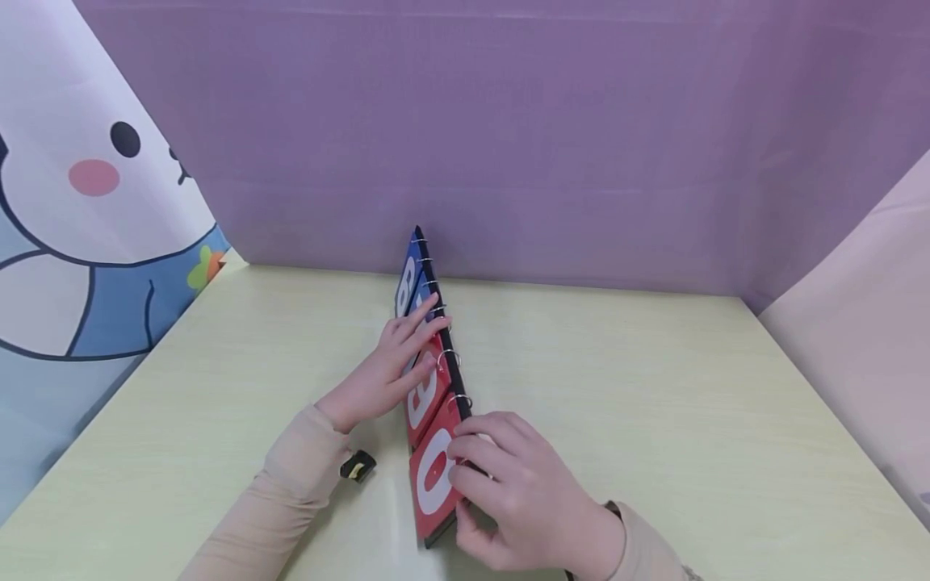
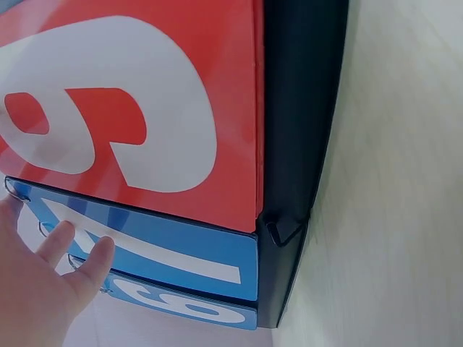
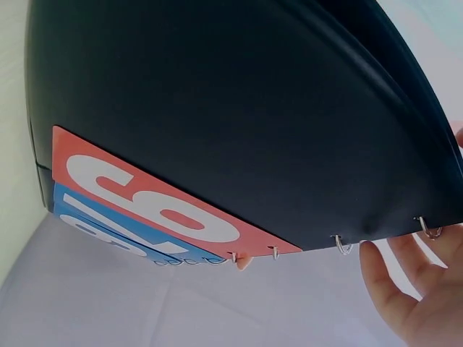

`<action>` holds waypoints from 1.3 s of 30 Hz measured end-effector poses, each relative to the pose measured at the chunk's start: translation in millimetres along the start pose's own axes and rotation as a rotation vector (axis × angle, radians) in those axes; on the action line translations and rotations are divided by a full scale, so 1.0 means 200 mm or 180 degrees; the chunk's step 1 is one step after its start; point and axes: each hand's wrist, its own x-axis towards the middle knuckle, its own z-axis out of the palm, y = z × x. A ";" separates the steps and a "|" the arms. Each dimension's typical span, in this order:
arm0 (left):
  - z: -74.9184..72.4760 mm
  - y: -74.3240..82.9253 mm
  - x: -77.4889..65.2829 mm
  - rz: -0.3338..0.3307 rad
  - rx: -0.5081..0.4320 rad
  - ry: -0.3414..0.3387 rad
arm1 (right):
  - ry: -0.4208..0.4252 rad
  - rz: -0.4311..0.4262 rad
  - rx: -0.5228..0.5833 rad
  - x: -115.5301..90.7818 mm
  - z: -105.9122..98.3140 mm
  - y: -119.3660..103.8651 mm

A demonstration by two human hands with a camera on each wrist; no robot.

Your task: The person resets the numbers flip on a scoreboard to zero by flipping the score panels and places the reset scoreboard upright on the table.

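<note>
The number cards (image 2: 181,79) look glossy, the rings (image 3: 343,246) shiny metal, the black stand (image 3: 210,116) smooth plastic.

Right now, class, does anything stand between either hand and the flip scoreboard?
Nothing visible does: the left hand touches the flip scoreboard near its middle, and the right hand has fingers at its near end, over the red 0 card. The small black object near the left sleeve blocks neither.

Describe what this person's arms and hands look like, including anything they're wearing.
The left hand and right hand are bare, with no gloves visible. Long beige sleeves reach both wrists, the left one wrinkled. A thin dark edge, perhaps a band, shows at the right wrist.
</note>
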 end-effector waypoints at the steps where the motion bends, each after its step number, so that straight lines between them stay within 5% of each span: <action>1: 0.00 0.00 0.00 -0.0006 -0.0004 -0.0004 | -0.0004 0.0008 0.0001 0.00 0.00 0.00; 16: 0.00 0.01 0.00 -0.0059 -0.0024 -0.0033 | -0.0305 -0.0029 0.0159 -0.01 -0.02 0.02; 29: 0.01 0.00 0.00 0.0023 -0.0005 -0.0008 | -0.0103 0.0454 0.1385 -0.01 -0.05 0.10; 32: 0.01 0.00 0.00 0.0005 -0.0023 0.0008 | -0.0040 0.0915 0.1976 -0.01 -0.04 0.18; 34: 0.01 0.00 -0.01 -0.0025 -0.0025 0.0012 | 0.0014 0.1523 0.2656 -0.02 -0.02 0.25; 39: 0.00 0.01 -0.01 -0.0080 -0.0063 -0.0021 | 0.0575 0.3294 0.5164 -0.08 0.07 0.43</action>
